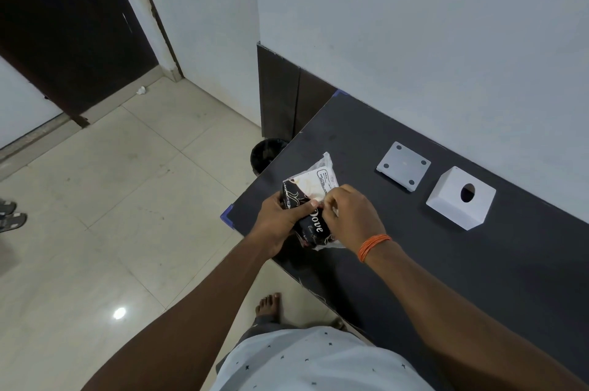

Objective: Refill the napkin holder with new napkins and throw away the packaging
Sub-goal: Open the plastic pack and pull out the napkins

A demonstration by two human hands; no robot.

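Left hand wrapped around napkin pack | right hand pinching its wrapper

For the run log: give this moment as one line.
stage: opening napkin pack | left hand: gripping pack | right hand: pinching wrapper | holder cover, base: apart on table

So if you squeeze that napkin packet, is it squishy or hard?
Probably squishy. The napkin packet has thin, shiny wrap that already crinkles where the left hand grips it and the right hand pinches its edge. It likely feels light, and the glossy plastic may be a bit slippery.
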